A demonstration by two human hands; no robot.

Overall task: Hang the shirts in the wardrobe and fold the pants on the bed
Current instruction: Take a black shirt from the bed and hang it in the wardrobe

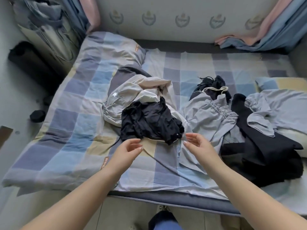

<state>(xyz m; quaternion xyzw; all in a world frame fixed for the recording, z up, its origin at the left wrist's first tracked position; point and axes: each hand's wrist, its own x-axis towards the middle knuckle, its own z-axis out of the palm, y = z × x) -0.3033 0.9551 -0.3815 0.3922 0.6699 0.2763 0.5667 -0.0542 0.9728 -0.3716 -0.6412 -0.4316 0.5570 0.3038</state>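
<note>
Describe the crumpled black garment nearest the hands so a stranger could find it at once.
Start at the checked bedcover. Near its middle lies a pale beige garment; the black garment sits crumpled on its near edge. Unlike the flatter black clothes to the right, it is a small bunched heap.

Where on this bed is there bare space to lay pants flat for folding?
The widest bare stretch is the checked quilt left of the black garment, out to the bed's left edge. A narrower strip lies between the garments and the wall, right of the pillow. The right side is crowded: grey gathered garment, black pants, and more grey cloth.
</note>
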